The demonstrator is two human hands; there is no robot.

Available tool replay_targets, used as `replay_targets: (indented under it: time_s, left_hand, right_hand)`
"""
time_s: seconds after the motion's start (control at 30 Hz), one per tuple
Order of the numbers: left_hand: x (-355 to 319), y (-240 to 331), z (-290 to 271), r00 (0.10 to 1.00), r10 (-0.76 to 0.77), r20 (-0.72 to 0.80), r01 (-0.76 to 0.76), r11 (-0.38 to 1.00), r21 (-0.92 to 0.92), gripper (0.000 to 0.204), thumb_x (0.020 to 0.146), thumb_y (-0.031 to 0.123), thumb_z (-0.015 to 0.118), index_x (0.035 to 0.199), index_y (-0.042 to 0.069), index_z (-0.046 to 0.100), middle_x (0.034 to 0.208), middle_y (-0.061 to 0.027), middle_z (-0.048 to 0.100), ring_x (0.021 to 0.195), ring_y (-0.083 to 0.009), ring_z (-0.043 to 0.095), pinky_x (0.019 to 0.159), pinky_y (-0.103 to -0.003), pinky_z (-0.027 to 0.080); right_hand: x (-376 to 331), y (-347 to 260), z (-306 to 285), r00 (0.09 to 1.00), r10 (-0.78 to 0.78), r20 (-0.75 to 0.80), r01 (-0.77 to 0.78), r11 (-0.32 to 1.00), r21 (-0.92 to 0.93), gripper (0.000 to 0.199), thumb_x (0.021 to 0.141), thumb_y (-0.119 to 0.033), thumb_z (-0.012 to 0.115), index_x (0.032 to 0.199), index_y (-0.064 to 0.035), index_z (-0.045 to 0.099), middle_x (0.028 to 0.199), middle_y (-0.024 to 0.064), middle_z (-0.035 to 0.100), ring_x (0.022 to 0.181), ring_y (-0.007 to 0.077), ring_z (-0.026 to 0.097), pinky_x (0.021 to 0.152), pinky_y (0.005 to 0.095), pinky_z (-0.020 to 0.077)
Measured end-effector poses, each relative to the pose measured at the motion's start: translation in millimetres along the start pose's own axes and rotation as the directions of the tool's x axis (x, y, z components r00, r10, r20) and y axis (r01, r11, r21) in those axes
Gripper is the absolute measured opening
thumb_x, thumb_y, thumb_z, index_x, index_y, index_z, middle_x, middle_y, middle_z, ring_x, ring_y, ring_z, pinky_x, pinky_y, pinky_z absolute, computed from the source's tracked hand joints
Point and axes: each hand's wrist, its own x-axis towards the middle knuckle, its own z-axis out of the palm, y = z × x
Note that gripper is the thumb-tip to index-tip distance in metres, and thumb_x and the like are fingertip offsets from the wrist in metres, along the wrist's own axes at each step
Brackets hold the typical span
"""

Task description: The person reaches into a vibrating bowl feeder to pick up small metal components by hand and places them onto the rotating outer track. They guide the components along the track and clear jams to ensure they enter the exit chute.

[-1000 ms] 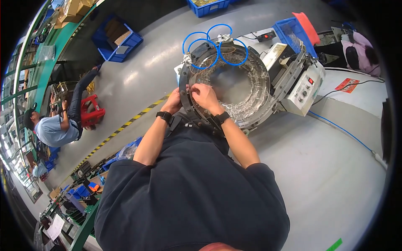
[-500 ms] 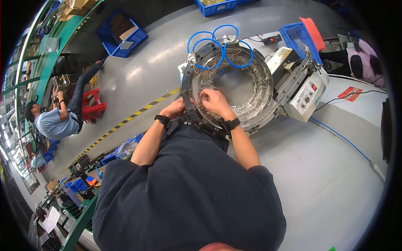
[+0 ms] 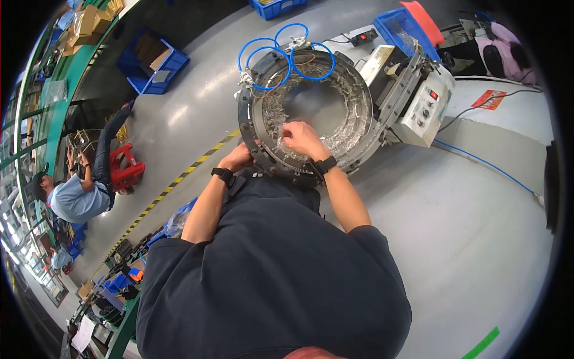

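Observation:
In front of me stands a round vibratory feeder bowl [image 3: 258,149] with a dark outer ring. Many small clear parts [image 3: 353,122] lie around its inside; its middle shows bare grey metal. My right hand [image 3: 304,139] reaches over the near rim into the bowl, its fingers curled together just above the clear parts. Whatever they pinch is too small or too hidden to name. At the near left side of the ring, my left hand [image 3: 239,157] touches the outer edge. Its fingertips are partly hidden by the ring.
Blue air tubes [image 3: 291,60] loop above the bowl's far side. To its right is a control box [image 3: 426,110] with a red switch. Blue bins [image 3: 152,63] stand on the floor. A person in a light blue shirt [image 3: 81,197] works at the left, near a red stool [image 3: 125,166].
The whole view has shifted, so the bowl appears further left. My right hand has moved inward from the bowl's left rim, over the clear parts. My left hand stays by the ring.

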Motion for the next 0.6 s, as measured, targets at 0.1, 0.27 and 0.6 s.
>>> replay_targets:
  time_s: [0.1, 0.27, 0.6]
  left_hand:
    - [4, -5, 0, 1.0, 0.003, -0.016, -0.004, 1.0, -0.026, 0.018, 0.099, 0.022, 0.048, 0.102, 0.013, 0.063, 0.069, 0.0071, 0.054, 0.05, -0.0024, 0.044, 0.041, -0.019, 0.026]
    - [2, -7, -6, 0.988, 0.075, -0.138, -0.094, 0.986, -0.139, 0.017, 0.099, 0.021, 0.048, 0.101, 0.013, 0.063, 0.067, 0.008, 0.052, 0.048, -0.0022, 0.041, 0.04, -0.019, 0.024]
    - [2, -15, 4, 0.988, 0.134, -0.076, -0.141, 0.984, -0.107, 0.013, 0.098, 0.021, 0.052, 0.096, 0.015, 0.063, 0.065, 0.009, 0.05, 0.045, -0.0029, 0.034, 0.041, -0.021, 0.02]
  right_hand:
    - [-4, 10, -8, 0.993, 0.087, -0.083, -0.088, 0.996, -0.011, 0.019, 0.076, -0.015, 0.063, 0.093, -0.0055, 0.066, 0.082, 0.0142, 0.066, 0.082, 0.0332, 0.065, 0.074, 0.0421, 0.0509]
    - [2, 2, -5, 0.964, 0.068, -0.258, -0.042, 0.993, 0.107, 0.02, 0.079, -0.019, 0.064, 0.096, -0.0087, 0.066, 0.086, 0.014, 0.068, 0.087, 0.0345, 0.065, 0.075, 0.0453, 0.0513]
    - [15, 5, 12, 1.0, -0.002, -0.031, 0.004, 0.998, 0.057, 0.021, 0.078, -0.019, 0.066, 0.095, -0.0063, 0.067, 0.085, 0.0168, 0.068, 0.086, 0.0368, 0.065, 0.075, 0.0446, 0.0513]
